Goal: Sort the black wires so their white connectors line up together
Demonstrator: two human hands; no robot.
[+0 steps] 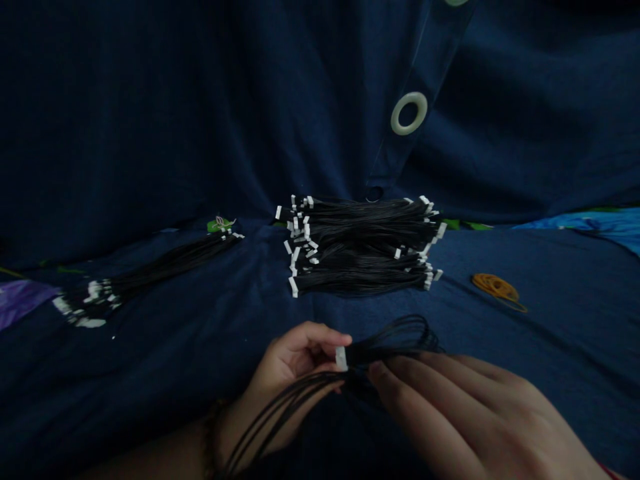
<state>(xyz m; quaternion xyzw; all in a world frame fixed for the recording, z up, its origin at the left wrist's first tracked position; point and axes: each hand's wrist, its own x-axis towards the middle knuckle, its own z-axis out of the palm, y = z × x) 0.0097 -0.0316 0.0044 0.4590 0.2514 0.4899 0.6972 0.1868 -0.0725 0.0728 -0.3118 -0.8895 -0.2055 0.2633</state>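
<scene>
My left hand (285,373) pinches a white connector (341,359) at the end of a black wire harness (367,351), in the lower middle of the head view. My right hand (470,407) comes in from the lower right, its fingers closed over the black wires just beyond the connector; its fingertips are partly hidden. Some wires loop up above the right fingers. Other thin black strands run across the left palm and down past the wrist, which wears a dark bracelet.
Behind my hands lies a stack of black wire bundles (365,247) with white connectors at both ends. Another bundle (170,263) rests at the left. Orange rubber bands (497,289) are at the right. Blue cloth (200,120) hangs behind, with a pale ring (409,95) on it.
</scene>
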